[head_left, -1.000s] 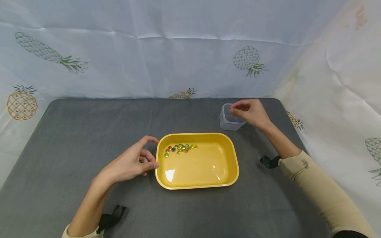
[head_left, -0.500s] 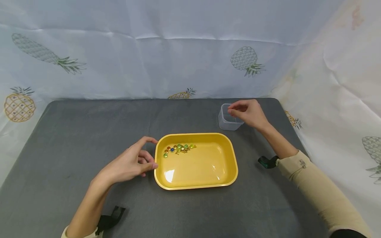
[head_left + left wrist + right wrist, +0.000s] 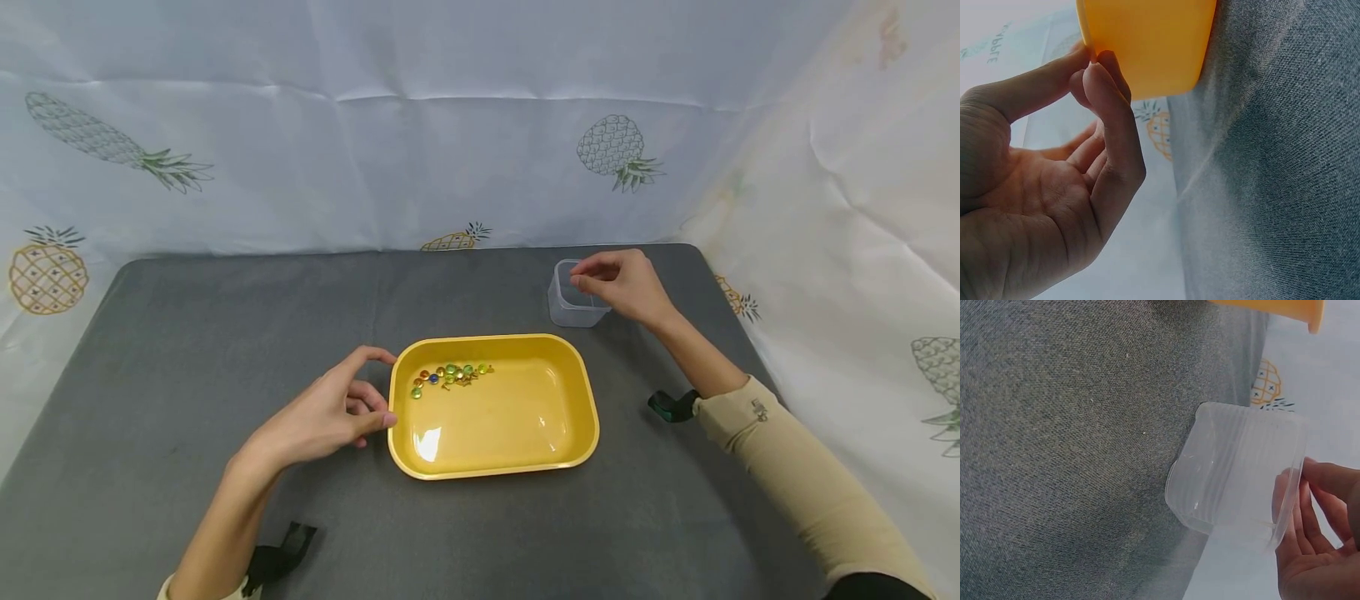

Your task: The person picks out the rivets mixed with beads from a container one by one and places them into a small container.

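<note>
A yellow tray lies mid-table with several glass gems and small gold-coloured pieces along its back left. My left hand holds the tray's left end, thumb and index finger at the rim; in the left wrist view the hand has curled fingers against the tray's wall. Behind the tray, a clear plastic container stands upright. My right hand pinches at its rim. In the right wrist view a finger shows through the container's wall; the exact contact is partly hidden.
The grey table surrounds the tray. White curtains with pineapple prints hang at the back and on the right. Black wrist straps hang under both forearms.
Both hands keep their places at the tray and the container. The whole head view shifts slightly; nothing else visibly moves.
</note>
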Available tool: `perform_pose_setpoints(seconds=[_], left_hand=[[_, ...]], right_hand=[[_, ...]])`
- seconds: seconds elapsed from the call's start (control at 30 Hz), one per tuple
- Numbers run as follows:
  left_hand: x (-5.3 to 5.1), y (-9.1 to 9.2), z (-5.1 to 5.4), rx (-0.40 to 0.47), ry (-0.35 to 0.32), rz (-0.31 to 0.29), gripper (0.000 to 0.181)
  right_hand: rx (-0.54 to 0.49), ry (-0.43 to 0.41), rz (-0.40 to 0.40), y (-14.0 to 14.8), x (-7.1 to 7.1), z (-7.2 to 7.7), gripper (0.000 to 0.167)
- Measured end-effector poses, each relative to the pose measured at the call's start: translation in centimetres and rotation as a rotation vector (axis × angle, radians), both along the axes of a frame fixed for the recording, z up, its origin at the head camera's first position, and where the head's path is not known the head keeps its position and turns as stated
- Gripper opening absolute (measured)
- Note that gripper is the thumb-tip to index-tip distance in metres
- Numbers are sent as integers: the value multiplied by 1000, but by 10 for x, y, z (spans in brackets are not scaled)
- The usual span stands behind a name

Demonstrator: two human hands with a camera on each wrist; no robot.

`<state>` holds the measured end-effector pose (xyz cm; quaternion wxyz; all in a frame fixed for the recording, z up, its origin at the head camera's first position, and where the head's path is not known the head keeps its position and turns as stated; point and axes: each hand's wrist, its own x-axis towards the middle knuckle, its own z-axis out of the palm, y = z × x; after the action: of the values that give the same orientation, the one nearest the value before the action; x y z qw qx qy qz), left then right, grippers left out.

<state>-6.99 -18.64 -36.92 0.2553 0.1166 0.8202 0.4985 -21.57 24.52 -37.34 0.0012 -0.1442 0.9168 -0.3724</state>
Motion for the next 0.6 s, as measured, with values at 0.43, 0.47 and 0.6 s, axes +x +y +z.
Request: perform_pose_setpoints(seconds=[0.43, 0.47, 0.6], left_hand=[[-1, -1, 0, 4, -3, -7, 73], [-1, -1, 0, 8, -1, -9, 74], [-1, -1, 0, 20, 0, -15, 76]], right_hand=[[0, 0, 4, 0, 0, 1, 17], [1, 2, 4, 0, 0, 1, 17], [-6, 13, 6, 0, 1, 2, 16]])
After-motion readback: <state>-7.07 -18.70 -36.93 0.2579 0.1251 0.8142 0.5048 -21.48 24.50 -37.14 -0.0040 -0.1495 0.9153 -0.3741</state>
